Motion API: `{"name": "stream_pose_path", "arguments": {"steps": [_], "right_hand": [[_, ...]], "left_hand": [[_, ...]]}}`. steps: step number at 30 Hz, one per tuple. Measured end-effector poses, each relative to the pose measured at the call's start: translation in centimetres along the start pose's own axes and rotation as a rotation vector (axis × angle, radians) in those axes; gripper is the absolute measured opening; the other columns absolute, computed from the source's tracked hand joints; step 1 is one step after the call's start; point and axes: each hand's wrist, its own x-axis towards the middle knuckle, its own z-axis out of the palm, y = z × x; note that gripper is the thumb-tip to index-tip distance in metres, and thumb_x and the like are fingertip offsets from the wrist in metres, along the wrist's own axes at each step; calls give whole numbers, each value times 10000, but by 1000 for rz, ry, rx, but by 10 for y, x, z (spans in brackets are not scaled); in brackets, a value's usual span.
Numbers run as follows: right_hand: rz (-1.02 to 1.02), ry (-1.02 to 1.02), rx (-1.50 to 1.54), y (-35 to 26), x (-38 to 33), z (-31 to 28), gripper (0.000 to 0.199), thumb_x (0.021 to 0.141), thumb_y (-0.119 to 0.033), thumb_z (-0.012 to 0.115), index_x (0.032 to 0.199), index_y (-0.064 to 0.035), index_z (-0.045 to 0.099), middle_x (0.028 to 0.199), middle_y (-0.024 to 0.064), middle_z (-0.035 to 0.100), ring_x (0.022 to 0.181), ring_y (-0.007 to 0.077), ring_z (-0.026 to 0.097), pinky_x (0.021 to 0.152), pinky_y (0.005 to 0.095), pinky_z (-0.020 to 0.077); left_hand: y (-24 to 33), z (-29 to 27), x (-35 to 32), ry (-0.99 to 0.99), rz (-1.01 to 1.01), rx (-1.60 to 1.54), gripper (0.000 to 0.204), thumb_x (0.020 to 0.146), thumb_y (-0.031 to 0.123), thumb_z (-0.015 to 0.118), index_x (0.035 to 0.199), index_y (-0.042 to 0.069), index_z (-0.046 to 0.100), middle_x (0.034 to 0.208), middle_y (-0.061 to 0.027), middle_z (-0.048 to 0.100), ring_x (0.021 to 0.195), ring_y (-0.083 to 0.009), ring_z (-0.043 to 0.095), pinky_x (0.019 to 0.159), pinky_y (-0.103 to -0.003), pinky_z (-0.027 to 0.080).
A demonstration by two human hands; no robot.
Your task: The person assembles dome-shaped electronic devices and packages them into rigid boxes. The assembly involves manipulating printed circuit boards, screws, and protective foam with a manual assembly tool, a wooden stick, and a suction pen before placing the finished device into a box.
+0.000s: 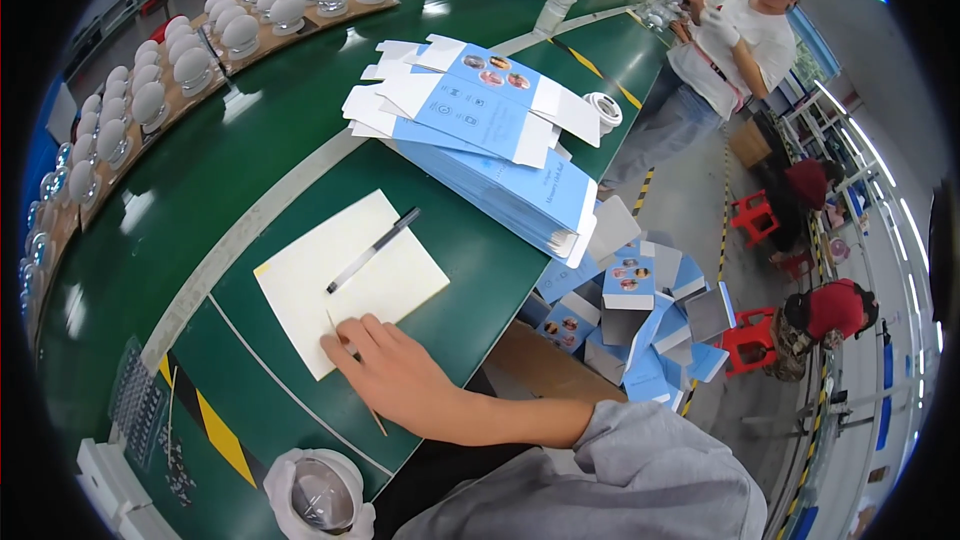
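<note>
Flattened blue cartons lie stacked beyond rows of white domes.

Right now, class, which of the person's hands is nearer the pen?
Right. The right hand rests on the white sheet's near edge, below the pen; the left hand is not in view.

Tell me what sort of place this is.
Probably a factory packing line: a long green workbench carries rows of identical white dome-shaped products and a stack of flat blue-and-white cartons, with folded boxes heaped on the floor.
</note>
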Motion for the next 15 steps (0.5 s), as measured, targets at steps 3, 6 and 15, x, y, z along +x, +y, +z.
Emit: {"name": "stream_pose_path", "arguments": {"steps": [3, 6, 15], "right_hand": [[-4, -58, 44, 12, 13, -22, 579, 773, 81, 602, 1341, -26, 561, 1262, 147, 547, 1071, 294, 615, 870, 371, 537], [29, 359, 261, 76, 34, -85, 453, 840, 74, 575, 1263, -76, 637, 1191, 139, 645, 1138, 271, 631, 900, 355, 551], [409, 1439, 1492, 440, -32, -309, 795, 1052, -486, 451, 1588, 28, 165, 1627, 243, 277, 1505, 395, 311, 1222, 494, 308]], "left_hand": [[1, 0, 5, -6, 3, -46, 865, 694, 159, 903, 1425, -7, 473, 1343, -218, 564, 1220, -399, 565, 1055, -494, 458], [1, -2, 5, -2, 1, -82, 845, 688, 162, 907, 1402, -5, 489, 1332, -212, 569, 1206, -393, 571, 1047, -493, 462], [2, 0, 6, -17, 34, -126, 831, 666, 167, 929, 1366, 2, 514, 1293, -196, 589, 1153, -371, 590, 1017, -477, 479]]}}
